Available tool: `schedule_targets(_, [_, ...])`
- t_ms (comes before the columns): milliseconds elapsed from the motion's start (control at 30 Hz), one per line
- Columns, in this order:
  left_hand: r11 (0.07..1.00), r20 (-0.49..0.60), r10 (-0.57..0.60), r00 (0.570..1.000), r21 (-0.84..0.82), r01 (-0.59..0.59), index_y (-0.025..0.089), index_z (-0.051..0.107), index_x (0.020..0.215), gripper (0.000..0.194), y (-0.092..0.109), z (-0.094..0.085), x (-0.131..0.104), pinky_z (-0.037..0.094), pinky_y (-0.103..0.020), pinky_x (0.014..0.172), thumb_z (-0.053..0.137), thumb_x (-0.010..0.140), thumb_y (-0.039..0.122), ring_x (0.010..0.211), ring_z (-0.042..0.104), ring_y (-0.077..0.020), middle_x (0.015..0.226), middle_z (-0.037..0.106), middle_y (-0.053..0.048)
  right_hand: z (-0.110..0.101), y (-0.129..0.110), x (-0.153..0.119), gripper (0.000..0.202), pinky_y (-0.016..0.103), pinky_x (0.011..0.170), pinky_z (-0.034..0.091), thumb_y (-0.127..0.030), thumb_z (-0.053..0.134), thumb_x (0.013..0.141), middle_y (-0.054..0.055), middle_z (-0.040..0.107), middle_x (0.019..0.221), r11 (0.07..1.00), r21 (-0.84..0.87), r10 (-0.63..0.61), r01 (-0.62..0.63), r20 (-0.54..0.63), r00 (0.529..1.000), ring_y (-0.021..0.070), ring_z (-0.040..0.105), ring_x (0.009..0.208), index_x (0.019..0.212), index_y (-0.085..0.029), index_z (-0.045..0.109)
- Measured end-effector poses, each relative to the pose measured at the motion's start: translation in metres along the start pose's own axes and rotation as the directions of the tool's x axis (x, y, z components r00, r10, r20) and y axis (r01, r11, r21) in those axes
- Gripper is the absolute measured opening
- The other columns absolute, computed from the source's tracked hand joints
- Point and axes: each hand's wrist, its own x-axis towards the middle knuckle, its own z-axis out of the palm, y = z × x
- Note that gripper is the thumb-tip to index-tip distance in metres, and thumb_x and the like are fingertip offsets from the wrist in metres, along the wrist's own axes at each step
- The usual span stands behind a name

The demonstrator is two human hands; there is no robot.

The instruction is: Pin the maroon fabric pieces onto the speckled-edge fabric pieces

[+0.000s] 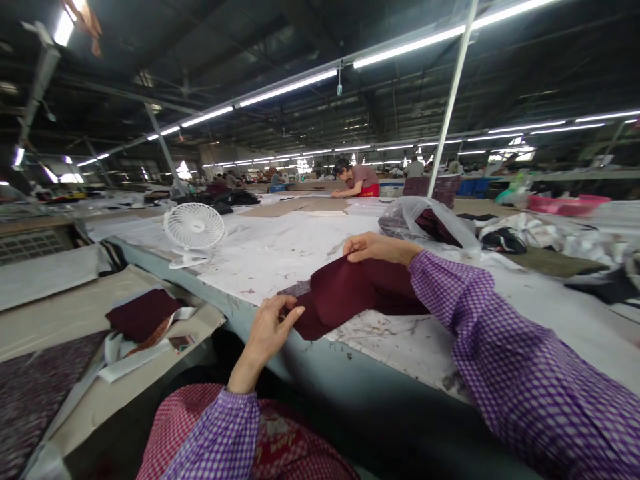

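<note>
Dark maroon fabric [343, 293] lies partly on the white-covered table [280, 253], its near corner at the front edge. My right hand [377, 248] pinches the top edge of this fabric and holds it slightly raised. At the fabric's left end is my left hand [270, 330], fingers apart and curved, with the fingertips beside a speckled grey-purple piece [296, 289]. More maroon cloth extends right, beneath my right forearm.
A white fan [194, 227] stands on the table at left. A clear plastic bag [425, 220] with maroon cloth sits behind my right arm. Fabric pieces [143, 315] lie on a lower surface at left. A person [363, 179] leans over the table farther back.
</note>
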Motion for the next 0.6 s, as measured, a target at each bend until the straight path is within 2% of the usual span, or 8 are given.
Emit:
schedule_targets(67, [0.996,-0.002,0.054,0.999,0.073,-0.054,0.02,0.064,0.097,0.032,0.011,-0.004,-0.003,0.04,-0.037,0.078,0.057,0.082,0.048,0.084,0.053,-0.0215,0.089,0.065,-0.005,-0.028,0.004,-0.016,0.041,0.026,0.067,0.041,-0.043,0.065,0.073,0.003,0.062,0.083,0.984,-0.141,0.102,-0.108,-0.049,0.994,0.0123,0.054,0.072,0.102,-0.015,0.061])
schedule_targets(133, [0.981,0.01,0.12,0.993,0.15,-0.12,0.021,0.065,0.096,0.038,0.024,-0.004,-0.006,0.039,-0.038,0.08,0.061,0.077,0.054,0.088,0.052,-0.0235,0.092,0.065,-0.005,-0.049,0.015,-0.028,0.043,0.026,0.063,0.041,-0.043,0.064,0.074,0.004,0.062,0.079,0.919,-0.3,0.246,-0.257,-0.075,0.966,0.0129,0.054,0.067,0.106,-0.013,0.062])
schedule_targets(200, [0.963,0.044,0.173,0.984,0.2,-0.179,0.021,0.066,0.094,0.044,0.037,-0.002,-0.008,0.037,-0.04,0.08,0.064,0.072,0.059,0.09,0.051,-0.0249,0.092,0.065,-0.005,-0.06,0.031,-0.032,0.041,0.026,0.061,0.042,-0.036,0.065,0.073,0.005,0.064,0.077,0.781,-0.46,0.414,-0.422,-0.125,0.902,0.0139,0.055,0.064,0.106,-0.012,0.064])
schedule_targets(267, [0.945,0.073,0.207,0.976,0.243,-0.219,0.021,0.067,0.092,0.045,0.046,0.0,-0.01,0.034,-0.042,0.08,0.066,0.069,0.059,0.091,0.05,-0.0263,0.092,0.065,-0.006,-0.061,0.044,-0.03,0.038,0.026,0.062,0.042,-0.025,0.066,0.07,0.006,0.066,0.082,0.634,-0.589,0.491,-0.501,-0.193,0.849,0.0155,0.058,0.067,0.106,-0.014,0.065])
schedule_targets(333, [0.927,0.092,0.225,0.97,0.285,-0.242,0.021,0.068,0.09,0.039,0.048,0.001,-0.012,0.032,-0.046,0.083,0.068,0.07,0.055,0.093,0.049,-0.0278,0.094,0.065,-0.007,-0.057,0.053,-0.025,0.038,0.025,0.064,0.042,-0.018,0.068,0.066,0.006,0.068,0.091,0.56,-0.678,0.459,-0.477,-0.226,0.859,0.0174,0.061,0.075,0.104,-0.018,0.067])
schedule_targets(400, [0.911,0.12,0.242,0.963,0.314,-0.268,0.023,0.069,0.092,0.03,0.047,-0.001,-0.014,0.028,-0.05,0.087,0.069,0.072,0.047,0.096,0.048,-0.0296,0.098,0.065,-0.008,-0.053,0.057,-0.021,0.031,0.025,0.066,0.042,-0.015,0.068,0.064,0.005,0.068,0.095,0.545,-0.723,0.403,-0.426,-0.219,0.888,0.0191,0.062,0.082,0.095,-0.02,0.07])
schedule_targets(467, [0.898,0.152,0.262,0.953,0.324,-0.298,0.025,0.069,0.096,0.024,0.044,-0.004,-0.016,0.025,-0.053,0.091,0.068,0.075,0.036,0.101,0.047,-0.0312,0.103,0.065,-0.007,-0.053,0.057,-0.019,0.021,0.026,0.068,0.042,-0.016,0.067,0.065,0.005,0.069,0.092,0.542,-0.73,0.386,-0.417,-0.224,0.895,0.0209,0.062,0.083,0.086,-0.019,0.072])
schedule_targets(600, [0.909,0.16,0.27,0.949,0.282,-0.306,0.025,0.069,0.096,0.02,0.041,-0.006,-0.016,0.026,-0.051,0.092,0.052,0.085,0.025,0.101,0.048,-0.0279,0.105,0.066,-0.006,-0.056,0.04,-0.018,0.025,0.028,0.075,0.042,-0.025,0.06,0.076,0.008,0.069,0.099,0.561,-0.724,0.289,-0.401,-0.283,0.915,0.0219,0.062,0.09,0.097,-0.017,0.071])
